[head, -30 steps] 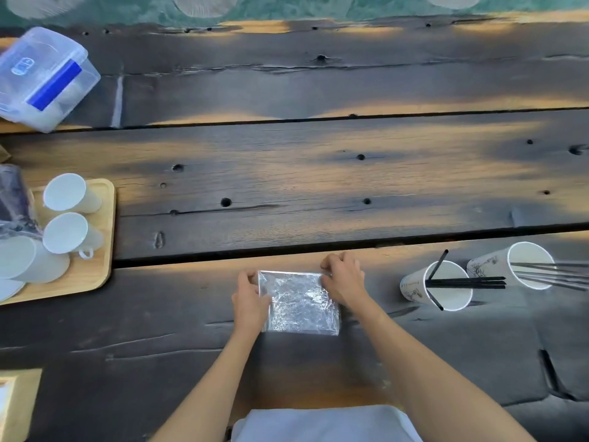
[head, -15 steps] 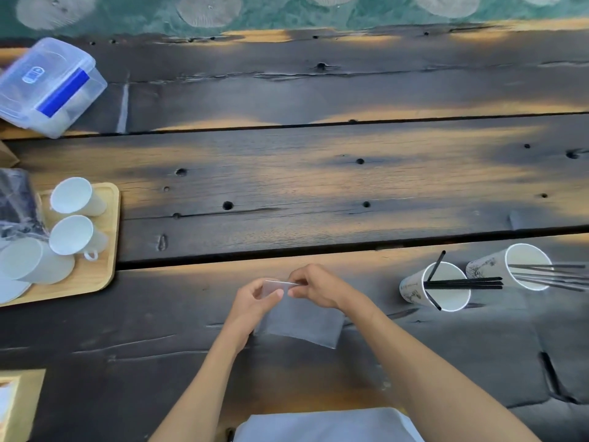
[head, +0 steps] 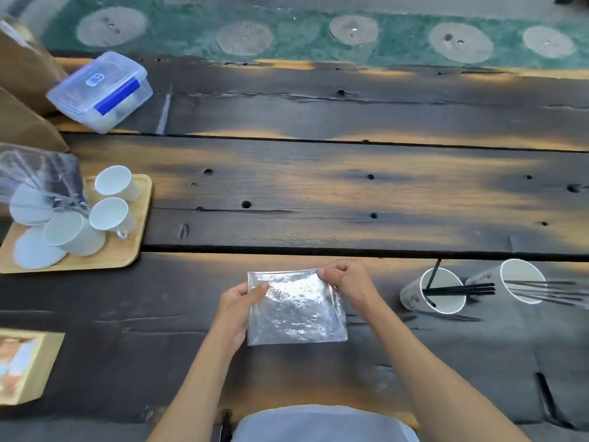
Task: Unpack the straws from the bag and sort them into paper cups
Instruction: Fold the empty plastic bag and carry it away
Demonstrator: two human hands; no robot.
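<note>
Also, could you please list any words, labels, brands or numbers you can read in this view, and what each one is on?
No text can be read.
Plastic container: a small blue logo on the lid, too blurred to read.
Paper cups: faint printed marks on the sides, too small to tell.
Box at the left edge: a picture only, blurred.

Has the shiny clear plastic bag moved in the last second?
Yes. The clear plastic bag was lifted and folded, then spread flat again, still just left of the paper cup of black straws.
</note>
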